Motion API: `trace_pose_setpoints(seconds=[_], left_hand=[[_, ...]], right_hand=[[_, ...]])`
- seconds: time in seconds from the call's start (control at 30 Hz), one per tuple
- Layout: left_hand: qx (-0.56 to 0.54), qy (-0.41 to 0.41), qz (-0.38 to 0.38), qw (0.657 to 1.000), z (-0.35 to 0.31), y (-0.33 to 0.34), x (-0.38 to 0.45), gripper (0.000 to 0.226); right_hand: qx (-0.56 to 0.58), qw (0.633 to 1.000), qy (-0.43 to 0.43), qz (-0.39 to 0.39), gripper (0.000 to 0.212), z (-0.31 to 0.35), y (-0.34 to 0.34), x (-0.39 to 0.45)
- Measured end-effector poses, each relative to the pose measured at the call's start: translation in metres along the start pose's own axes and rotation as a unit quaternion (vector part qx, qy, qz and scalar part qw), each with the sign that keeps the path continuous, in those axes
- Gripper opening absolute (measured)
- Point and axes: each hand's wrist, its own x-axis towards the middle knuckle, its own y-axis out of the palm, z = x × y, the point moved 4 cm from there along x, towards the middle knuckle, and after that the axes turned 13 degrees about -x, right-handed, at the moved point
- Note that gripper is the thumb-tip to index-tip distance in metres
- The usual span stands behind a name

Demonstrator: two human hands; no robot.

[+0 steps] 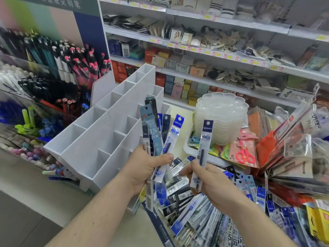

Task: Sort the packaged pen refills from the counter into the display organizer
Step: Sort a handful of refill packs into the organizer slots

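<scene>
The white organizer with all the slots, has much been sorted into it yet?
Hardly any, it seems. The compartments of the white organizer that show look empty. The left hand grips a fanned bunch of refill packets, and the right hand pinches a single packet, apparently still being grouped. A large pile of packets waits on the counter.

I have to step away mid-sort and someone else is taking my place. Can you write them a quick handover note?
Left hand: grip on a fanned bunch of refill packs.
Right hand: pinches a single refill pack, held upright.
White display organizer stands left of the hands; the compartments in view look empty.
Done: none filed that shows.
Left: file the held packs, then the loose pile of refills on the counter below.
</scene>
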Motion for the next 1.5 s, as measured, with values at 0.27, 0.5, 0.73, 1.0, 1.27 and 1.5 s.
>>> trace_pose_setpoints(seconds=[0.27, 0.5, 0.73, 1.0, 1.27, 1.5], left_hand=[[0.009, 0.064, -0.110, 0.992, -0.033, -0.020, -0.006, 0.039], [0.053, 0.114, -0.124, 0.984, -0.064, -0.027, -0.005, 0.021], [0.084, 0.110, -0.078, 0.987, -0.074, -0.025, 0.002, 0.021], [0.067, 0.133, -0.038, 0.988, -0.087, -0.027, 0.013, 0.020], [0.071, 0.139, -0.025, 0.987, -0.090, -0.024, 0.022, 0.027], [0.080, 0.068, -0.009, 0.994, -0.078, -0.019, 0.030, 0.020]], right_hand=[[-0.021, 0.987, -0.015, -0.158, 0.031, 0.003, -0.018, 0.032], [-0.003, 0.976, -0.022, -0.218, 0.038, 0.016, -0.025, 0.080], [-0.081, 0.965, -0.025, -0.250, 0.029, 0.025, -0.007, 0.135], [-0.159, 0.948, -0.027, -0.273, 0.019, 0.033, -0.001, 0.163], [-0.177, 0.958, 0.039, -0.224, 0.018, 0.029, 0.001, 0.197], [-0.072, 0.945, -0.008, -0.319, 0.024, 0.067, -0.013, 0.144]])
